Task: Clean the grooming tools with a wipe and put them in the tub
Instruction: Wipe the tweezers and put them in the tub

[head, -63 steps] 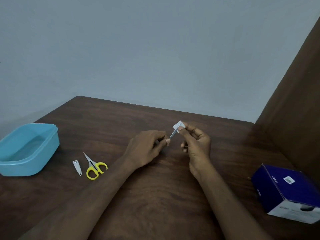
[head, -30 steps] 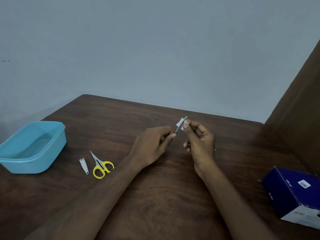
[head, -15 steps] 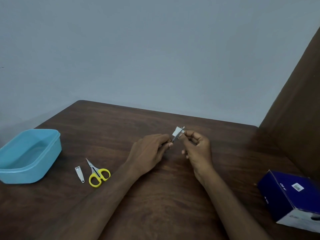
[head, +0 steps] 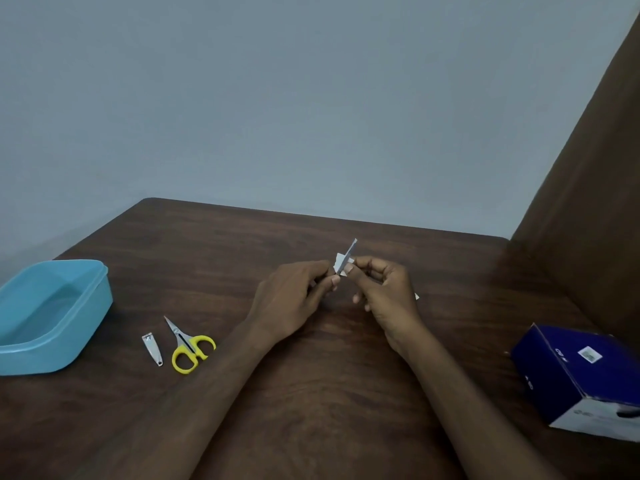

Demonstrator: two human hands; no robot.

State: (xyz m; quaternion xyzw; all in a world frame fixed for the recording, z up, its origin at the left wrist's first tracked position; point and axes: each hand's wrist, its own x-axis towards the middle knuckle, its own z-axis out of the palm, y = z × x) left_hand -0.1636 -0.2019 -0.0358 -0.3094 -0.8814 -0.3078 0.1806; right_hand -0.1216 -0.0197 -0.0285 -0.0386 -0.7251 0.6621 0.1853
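Slid lower along the thin metal tool (head: 350, 253) since the earlier frames, the wipe (head: 341, 265) now leaves the tool's upper tip bare.

Head view: the lower end of the tool is pinched by the left hand (head: 294, 299), and the wipe is pinched around the shaft by the right hand (head: 384, 296), both above the table (head: 311, 393). The nail clipper (head: 152, 349) and yellow-handled scissors (head: 188, 348) lie side by side on the table, near but outside the blue tub (head: 52, 317), which appears empty. A slip is judged possible if the pinch loosens during wiping, the tool being slender. What kind of tool is held cannot be told, its lower end being hidden by fingers; the blue box (head: 585, 379) is cut off at the right edge.
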